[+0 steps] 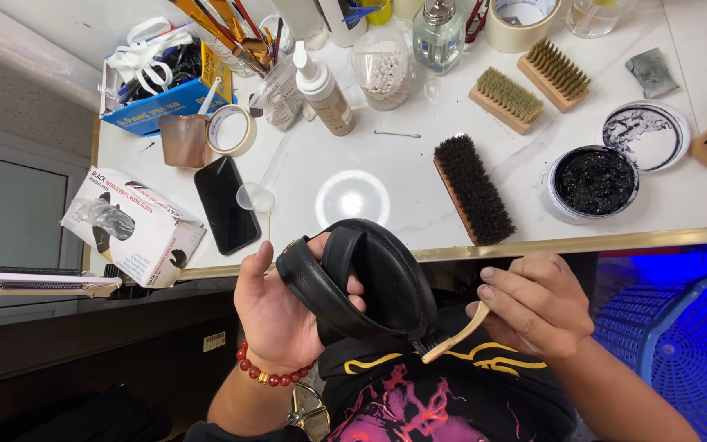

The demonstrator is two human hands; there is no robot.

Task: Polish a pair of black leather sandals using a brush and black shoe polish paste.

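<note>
The left hand [276, 315] gripped a black leather shoe [366, 282], fingers curled inside its opening, toe pointing toward four o'clock. The right hand [533, 307] pinched a small wooden brush [452, 337], bristles touching the shoe from four o'clock.

Shoe-care or leather-care workbench, likely a small repair shop. White marble-look tabletop [419, 196] with gold edge trim, crowded with trade tools: a dark bristle brush [474, 190], two pale wooden-backed brushes [505, 99] [555, 74], an open tin of black polish [595, 182] with its smeared lid [646, 135] beside it. Also a jar of cotton swabs [381, 69], tape rolls [231, 130], a cup of fine paintbrushes [227, 29], a squeeze bottle [321, 88], and a box of disposable gloves [134, 225] at the tabletop's corner. Blue plastic basket [681, 344] below.
</note>
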